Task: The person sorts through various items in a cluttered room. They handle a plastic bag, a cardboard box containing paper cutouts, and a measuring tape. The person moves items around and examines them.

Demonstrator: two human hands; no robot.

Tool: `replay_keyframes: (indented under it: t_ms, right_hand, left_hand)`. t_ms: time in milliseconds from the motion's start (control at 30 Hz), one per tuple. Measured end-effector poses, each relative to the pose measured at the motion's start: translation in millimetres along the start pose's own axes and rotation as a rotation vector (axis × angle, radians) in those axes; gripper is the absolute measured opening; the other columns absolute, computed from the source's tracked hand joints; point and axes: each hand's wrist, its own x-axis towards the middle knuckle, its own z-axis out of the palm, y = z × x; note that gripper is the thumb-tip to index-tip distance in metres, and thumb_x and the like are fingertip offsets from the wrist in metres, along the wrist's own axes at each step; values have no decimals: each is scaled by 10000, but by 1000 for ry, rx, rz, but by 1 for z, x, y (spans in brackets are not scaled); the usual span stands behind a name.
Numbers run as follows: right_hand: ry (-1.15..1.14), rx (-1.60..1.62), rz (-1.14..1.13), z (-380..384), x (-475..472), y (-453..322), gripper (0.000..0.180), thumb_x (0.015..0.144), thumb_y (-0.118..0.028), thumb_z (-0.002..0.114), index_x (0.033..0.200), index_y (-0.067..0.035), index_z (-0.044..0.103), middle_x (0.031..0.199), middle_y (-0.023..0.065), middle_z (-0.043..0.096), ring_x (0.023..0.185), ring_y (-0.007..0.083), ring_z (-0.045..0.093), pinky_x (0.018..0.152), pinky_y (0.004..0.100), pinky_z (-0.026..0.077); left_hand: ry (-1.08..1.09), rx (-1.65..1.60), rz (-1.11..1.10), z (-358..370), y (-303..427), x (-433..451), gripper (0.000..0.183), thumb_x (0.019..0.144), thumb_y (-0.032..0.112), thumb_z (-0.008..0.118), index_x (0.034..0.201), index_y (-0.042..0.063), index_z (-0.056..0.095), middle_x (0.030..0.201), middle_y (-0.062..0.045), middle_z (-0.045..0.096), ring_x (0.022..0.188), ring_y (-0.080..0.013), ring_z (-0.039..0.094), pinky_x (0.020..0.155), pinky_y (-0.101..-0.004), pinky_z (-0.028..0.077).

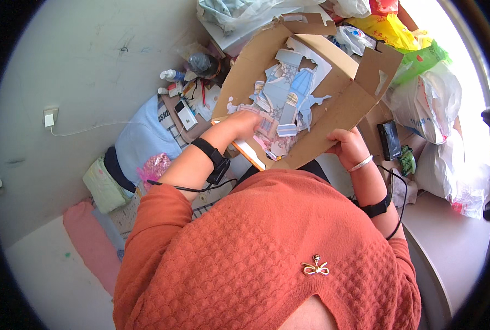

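Note:
An open cardboard box (339, 107) lies tilted before me with its flaps spread. Inside is a heap of printed paper cut-outs (280, 97), mostly blue and grey, with pink ones at the near end. My left hand (247, 123) reaches over the box's near left edge, its fingers down among the pink pieces (269, 126); the fingertips are hidden, so whether they pinch one cannot be told. On the right, my right hand (348, 146) grips the box's side wall, thumb on top. A larger white sheet with cut-away gaps (321, 62) rests at the far end.
Several plastic bags (426, 99) crowd the right beside a bright window. At left are a dark-bodied bottle (205, 66), a white device (186, 115), a blue cushion-like item (146, 136) and a pink bag (156, 167). A charger cable (88, 130) hangs from the wall socket.

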Motion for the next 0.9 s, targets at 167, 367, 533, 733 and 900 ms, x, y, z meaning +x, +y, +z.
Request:
replay_keyframes:
  t_ms: [167, 367, 533, 733, 900]
  right_hand:
    - [51, -8, -10, 3, -5, -2, 359, 765, -4, 517, 1123, 13, 548, 985, 114, 618, 838, 264, 648, 675, 403, 583]
    - [153, 70, -44, 3, 1, 3, 345, 781, 5, 502, 1125, 13, 525, 980, 120, 594, 851, 274, 636, 697, 432, 582]
    - [171, 115, -4, 2, 12, 2, 339, 785, 9, 493, 1124, 23, 513, 994, 129, 589, 859, 294, 635, 722, 464, 582]
    - [192, 160, 14, 11, 28, 6, 356, 782, 15, 475, 1135, 56, 492, 1023, 152, 592, 895, 330, 639, 750, 509, 574]
    - [267, 138, -4, 24, 43, 6, 354, 787, 4, 479, 1137, 60, 497, 1031, 162, 599, 888, 338, 648, 761, 505, 572]
  left_hand:
    - [-111, 79, 20, -8, 7, 6, 174, 756, 74, 597, 904, 91, 688, 919, -181, 665, 899, -361, 635, 736, -442, 498]
    - [79, 223, 148, -18, -5, 15, 98, 755, 73, 578, 826, 54, 642, 854, -184, 651, 855, -380, 628, 689, -458, 489]
    - [41, 253, 177, -21, -20, 27, 126, 759, 66, 573, 848, 28, 654, 917, -200, 656, 876, -384, 632, 718, -454, 502]
    - [-115, 311, 176, -39, -29, 39, 162, 760, 56, 600, 891, 38, 694, 976, -184, 672, 940, -354, 641, 773, -421, 516]
    - [-176, 251, 212, -52, -46, 56, 142, 727, 72, 619, 849, 56, 689, 940, -159, 672, 910, -344, 640, 748, -414, 509]
